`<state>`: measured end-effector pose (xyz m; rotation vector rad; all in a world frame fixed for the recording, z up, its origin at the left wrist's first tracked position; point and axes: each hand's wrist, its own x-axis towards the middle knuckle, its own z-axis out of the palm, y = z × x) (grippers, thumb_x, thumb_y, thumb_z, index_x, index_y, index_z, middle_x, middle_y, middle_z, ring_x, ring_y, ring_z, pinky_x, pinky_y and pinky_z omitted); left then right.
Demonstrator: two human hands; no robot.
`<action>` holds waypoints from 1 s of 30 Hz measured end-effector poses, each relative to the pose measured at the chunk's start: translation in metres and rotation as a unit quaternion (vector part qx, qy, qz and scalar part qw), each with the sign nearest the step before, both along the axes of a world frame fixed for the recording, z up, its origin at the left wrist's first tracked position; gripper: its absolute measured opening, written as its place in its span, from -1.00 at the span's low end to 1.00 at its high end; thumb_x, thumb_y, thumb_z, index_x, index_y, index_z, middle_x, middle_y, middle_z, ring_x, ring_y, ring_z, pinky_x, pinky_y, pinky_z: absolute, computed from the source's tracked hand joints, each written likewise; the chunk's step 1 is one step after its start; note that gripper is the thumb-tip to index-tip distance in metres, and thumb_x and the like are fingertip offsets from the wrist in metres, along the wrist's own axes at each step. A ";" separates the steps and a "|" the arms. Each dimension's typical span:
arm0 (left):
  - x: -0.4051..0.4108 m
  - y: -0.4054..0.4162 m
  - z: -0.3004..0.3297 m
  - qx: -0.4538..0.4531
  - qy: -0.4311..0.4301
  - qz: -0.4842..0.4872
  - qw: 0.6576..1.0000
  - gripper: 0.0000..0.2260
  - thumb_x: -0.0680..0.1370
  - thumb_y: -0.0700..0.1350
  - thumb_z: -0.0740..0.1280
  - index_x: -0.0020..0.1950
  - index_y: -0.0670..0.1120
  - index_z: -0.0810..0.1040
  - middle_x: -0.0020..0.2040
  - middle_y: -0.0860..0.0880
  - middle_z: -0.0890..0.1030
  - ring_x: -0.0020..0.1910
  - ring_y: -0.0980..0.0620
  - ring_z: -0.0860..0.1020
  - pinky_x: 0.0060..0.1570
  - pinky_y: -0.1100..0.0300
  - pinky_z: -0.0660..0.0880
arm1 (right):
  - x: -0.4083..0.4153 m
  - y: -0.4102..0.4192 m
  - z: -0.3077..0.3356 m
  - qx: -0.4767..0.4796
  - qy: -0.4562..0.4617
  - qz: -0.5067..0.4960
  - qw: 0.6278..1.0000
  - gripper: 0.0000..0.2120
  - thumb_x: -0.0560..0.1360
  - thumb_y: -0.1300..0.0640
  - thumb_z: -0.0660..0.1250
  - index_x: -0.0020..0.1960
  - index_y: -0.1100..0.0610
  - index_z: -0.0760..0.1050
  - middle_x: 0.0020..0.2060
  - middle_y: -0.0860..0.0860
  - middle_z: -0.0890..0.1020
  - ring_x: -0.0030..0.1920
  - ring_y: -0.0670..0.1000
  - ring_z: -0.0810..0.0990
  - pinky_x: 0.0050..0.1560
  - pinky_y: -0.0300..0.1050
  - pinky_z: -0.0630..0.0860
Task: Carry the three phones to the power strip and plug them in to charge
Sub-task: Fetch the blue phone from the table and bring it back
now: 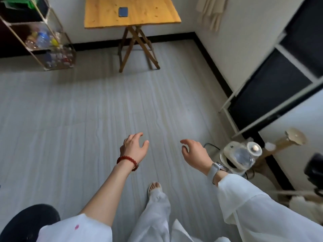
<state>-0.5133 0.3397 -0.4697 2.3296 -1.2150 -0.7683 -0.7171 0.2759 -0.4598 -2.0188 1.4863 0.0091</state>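
Observation:
One dark blue phone [123, 11] lies flat on a yellow wooden folding table [150, 16] at the far end of the room. No other phone and no power strip show. My left hand [135, 148], with a red bead bracelet on the wrist, hangs over the floor with fingers spread and nothing in it. My right hand [194, 155], with a pale watch on the wrist, is beside it, fingers loosely curled and apart, also empty. Both hands are far short of the table.
A wooden shelf rack [50, 41] with bottles stands at the far left wall. A clear jar appliance [242, 157] with a cord sits on the floor near the right wall, beside dark glass doors [272, 84]. A black round object [29, 222] lies at lower left. Grey plank floor stretches between.

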 end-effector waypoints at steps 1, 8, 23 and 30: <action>0.019 -0.025 0.004 -0.004 -0.004 0.004 1.000 -0.62 0.51 0.03 0.21 0.30 -0.05 0.38 0.31 -0.11 0.44 0.30 -0.13 0.37 0.25 -0.01 0.34 | 0.020 -0.025 0.003 -0.002 0.004 0.006 1.000 -0.66 0.53 0.13 0.10 0.28 0.08 0.40 0.26 0.06 0.51 0.30 0.13 0.41 0.28 0.07 0.37; 0.120 -0.173 0.025 -0.027 0.001 0.003 1.000 -0.62 0.51 0.02 0.21 0.30 -0.06 0.38 0.32 -0.10 0.43 0.31 -0.11 0.36 0.25 0.00 0.32 | 0.124 -0.172 0.019 -0.005 -0.016 0.005 1.000 -0.67 0.53 0.15 0.12 0.26 0.10 0.42 0.24 0.10 0.51 0.28 0.12 0.43 0.26 0.06 0.40; 0.379 -0.526 0.053 -0.052 -0.031 0.033 0.998 -0.63 0.54 -0.03 0.17 0.33 -0.07 0.34 0.36 -0.09 0.37 0.33 -0.12 0.32 0.26 -0.01 0.34 | 0.402 -0.539 0.032 -0.015 -0.086 0.049 0.995 -0.67 0.53 0.19 0.11 0.26 0.17 0.43 0.23 0.15 0.52 0.25 0.15 0.46 0.25 0.00 0.41; 0.487 -0.632 0.023 -0.018 -0.014 0.043 0.999 -0.62 0.54 -0.02 0.17 0.34 -0.05 0.31 0.38 -0.08 0.34 0.32 -0.10 0.33 0.21 -0.02 0.37 | 0.507 -0.659 0.020 0.015 -0.076 0.057 0.995 -0.67 0.54 0.20 0.10 0.28 0.21 0.41 0.22 0.18 0.53 0.21 0.16 0.50 0.20 -0.05 0.43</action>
